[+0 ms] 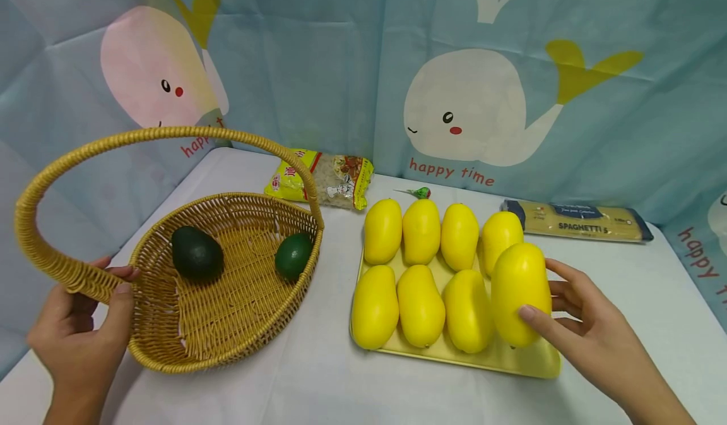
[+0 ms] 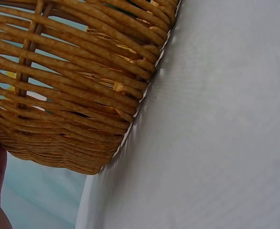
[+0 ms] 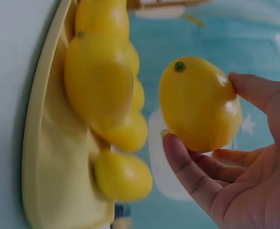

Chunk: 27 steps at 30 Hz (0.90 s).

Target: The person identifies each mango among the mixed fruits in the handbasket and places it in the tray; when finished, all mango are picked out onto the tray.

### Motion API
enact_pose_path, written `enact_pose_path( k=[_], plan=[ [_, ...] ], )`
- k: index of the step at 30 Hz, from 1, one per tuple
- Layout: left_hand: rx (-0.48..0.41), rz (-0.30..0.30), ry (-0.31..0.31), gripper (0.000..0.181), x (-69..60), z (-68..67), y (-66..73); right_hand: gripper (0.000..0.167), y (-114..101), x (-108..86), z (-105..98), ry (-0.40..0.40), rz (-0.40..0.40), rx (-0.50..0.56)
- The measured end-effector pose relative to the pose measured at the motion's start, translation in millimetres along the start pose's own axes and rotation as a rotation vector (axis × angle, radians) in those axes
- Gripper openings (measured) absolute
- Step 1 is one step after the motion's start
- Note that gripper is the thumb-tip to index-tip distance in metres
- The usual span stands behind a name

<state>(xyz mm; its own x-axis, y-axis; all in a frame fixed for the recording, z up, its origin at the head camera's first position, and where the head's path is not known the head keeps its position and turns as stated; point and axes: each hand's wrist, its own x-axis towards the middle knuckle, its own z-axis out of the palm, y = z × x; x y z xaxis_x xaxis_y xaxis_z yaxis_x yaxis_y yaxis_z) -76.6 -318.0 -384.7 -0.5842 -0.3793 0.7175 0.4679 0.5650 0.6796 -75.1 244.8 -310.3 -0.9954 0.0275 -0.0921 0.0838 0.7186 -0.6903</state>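
My left hand [image 1: 82, 336] grips a wicker basket [image 1: 238, 343] where its arched handle [image 1: 153, 134] meets the left rim. Inside the basket lie a dark avocado [image 1: 197, 254] and a greener one [image 1: 293, 257], apart from each other. In the left wrist view the woven side [image 2: 68, 90] of the basket fills the upper left. My right hand [image 1: 602, 330] holds a yellow mango [image 1: 519, 292] between thumb and fingers, raised over the right end of a yellow tray [image 1: 536, 363]. Several more mangoes [image 1: 420, 305] lie on that tray in two rows. The right wrist view shows the held mango [image 3: 199, 105] apart from the tray.
Along the back lie a yellow-ended food packet [image 1: 320, 179], a small green-wrapped lollipop [image 1: 421, 192] and a spaghetti pack [image 1: 579, 221]. A white cloth [image 1: 307, 374] covers the table. Behind it hangs a blue whale-print curtain [image 1: 318, 65].
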Motion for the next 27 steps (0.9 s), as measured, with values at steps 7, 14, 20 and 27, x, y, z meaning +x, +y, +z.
enact_pose_path(
  k=[7,14,20,27],
  plan=[
    [-0.01,0.003,0.006,0.039,0.4,-0.4,-2.4,0.103,27,11.6,-11,-0.134,0.233,-0.057],
    [-0.011,0.002,0.002,0.039,0.6,-1.0,-2.8,0.101,43,17.6,-5,-0.266,0.32,-0.071],
    [-0.017,0.003,0.0,0.039,0.2,-1.3,-1.3,0.094,48,17.5,4,-0.287,0.296,-0.117],
    [-0.002,-0.004,0.001,0.039,0.7,-2.3,-1.9,0.091,45,17.2,8,-0.266,0.254,-0.172]
  ],
)
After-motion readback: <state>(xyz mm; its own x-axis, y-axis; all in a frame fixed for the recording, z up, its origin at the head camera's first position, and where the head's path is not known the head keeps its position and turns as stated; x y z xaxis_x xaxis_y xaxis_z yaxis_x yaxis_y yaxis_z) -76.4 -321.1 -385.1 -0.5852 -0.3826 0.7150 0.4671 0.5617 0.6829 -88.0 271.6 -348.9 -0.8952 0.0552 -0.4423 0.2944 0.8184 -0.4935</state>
